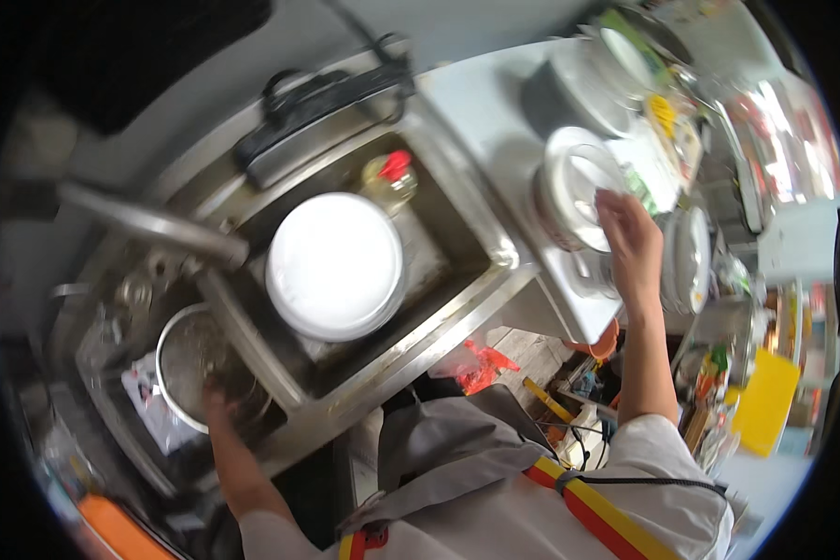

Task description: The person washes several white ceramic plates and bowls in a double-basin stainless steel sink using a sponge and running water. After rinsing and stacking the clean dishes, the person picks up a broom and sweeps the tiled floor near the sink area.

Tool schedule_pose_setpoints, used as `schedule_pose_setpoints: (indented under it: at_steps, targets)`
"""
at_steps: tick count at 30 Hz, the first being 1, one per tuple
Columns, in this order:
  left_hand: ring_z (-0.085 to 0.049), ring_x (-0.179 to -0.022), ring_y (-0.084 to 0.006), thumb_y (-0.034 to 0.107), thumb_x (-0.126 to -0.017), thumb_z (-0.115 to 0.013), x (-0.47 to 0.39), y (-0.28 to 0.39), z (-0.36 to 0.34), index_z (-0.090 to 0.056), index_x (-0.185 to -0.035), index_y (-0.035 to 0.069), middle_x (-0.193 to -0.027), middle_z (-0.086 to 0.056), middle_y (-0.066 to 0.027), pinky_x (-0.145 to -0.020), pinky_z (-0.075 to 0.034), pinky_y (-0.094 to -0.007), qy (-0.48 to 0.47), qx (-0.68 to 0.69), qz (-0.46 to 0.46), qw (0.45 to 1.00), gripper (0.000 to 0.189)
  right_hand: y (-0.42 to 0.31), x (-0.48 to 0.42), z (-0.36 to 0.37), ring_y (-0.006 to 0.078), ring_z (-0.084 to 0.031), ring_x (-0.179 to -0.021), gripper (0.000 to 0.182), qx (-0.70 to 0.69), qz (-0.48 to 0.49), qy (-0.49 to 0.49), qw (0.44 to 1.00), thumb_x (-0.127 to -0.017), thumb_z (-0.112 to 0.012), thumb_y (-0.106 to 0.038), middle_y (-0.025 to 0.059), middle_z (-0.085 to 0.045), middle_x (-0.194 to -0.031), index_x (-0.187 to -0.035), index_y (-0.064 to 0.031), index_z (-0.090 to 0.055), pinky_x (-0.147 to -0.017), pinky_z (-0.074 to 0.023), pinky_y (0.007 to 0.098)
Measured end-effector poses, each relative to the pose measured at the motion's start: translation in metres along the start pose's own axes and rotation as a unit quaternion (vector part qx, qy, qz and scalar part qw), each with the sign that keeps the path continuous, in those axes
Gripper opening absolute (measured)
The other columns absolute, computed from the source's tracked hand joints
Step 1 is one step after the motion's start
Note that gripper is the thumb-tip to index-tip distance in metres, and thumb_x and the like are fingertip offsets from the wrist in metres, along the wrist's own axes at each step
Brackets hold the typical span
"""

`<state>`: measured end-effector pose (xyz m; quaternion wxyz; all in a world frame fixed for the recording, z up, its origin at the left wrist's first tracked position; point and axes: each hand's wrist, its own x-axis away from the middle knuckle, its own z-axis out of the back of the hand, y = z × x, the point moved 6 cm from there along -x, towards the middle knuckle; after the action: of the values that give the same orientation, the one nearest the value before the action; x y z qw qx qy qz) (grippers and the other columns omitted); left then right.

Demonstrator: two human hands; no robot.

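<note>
My left hand (218,404) is at the near inside edge of a round metal-rimmed pot (182,350) in the small left sink basin; blur hides its fingers. My right hand (619,217) is raised at a stack of white bowls (577,168) on the white counter, fingers bent at a clear round lid or container on top. Whether it grips that piece is unclear. A white round lid or plate (334,266) lies over round ware in the large basin, beside a bottle with a red cap (395,168).
A metal faucet (161,224) reaches over the divider between the basins. Large white bowls (581,84) stand at the counter's back, and stacked plates (686,259) to its right. A red plastic bag (486,367) and an orange bucket (598,343) are below the counter.
</note>
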<state>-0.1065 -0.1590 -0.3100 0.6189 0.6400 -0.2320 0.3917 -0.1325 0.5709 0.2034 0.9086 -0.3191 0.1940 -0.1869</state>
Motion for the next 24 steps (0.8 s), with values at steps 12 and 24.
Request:
schedule_pose_setpoints:
  at_steps: [12, 24]
  targets:
    - [-0.061, -0.061, -0.0315, -0.01, -0.072, -0.044, 0.055, 0.049, -0.031, -0.041, -0.124, 0.002, -0.091, -0.059, -0.0256, -0.057, -0.056, -0.0398, -0.007, 0.002, 0.122, 0.993, 0.053, -0.081, 0.129, -0.23, 0.0195, -0.061, -0.075, 0.017, -0.124, 0.069, -0.358, 0.923, -0.08, -0.059, 0.002, 0.0124, -0.061, -0.086, -0.096, -0.0012, -0.062, -0.066, -0.0484, 0.0266]
    - [-0.062, -0.066, -0.0249, 0.002, -0.083, -0.053, 0.061, 0.092, -0.082, -0.05, -0.119, 0.003, -0.091, -0.061, -0.0198, -0.062, -0.055, -0.0367, -0.161, 0.151, 0.026, 0.975, 0.036, -0.17, 0.186, -0.363, 0.0232, -0.06, -0.088, 0.027, -0.232, 0.105, -0.523, 0.814, -0.083, -0.057, -0.004, 0.0138, -0.059, -0.102, -0.109, -0.003, -0.056, -0.073, -0.0498, 0.0298]
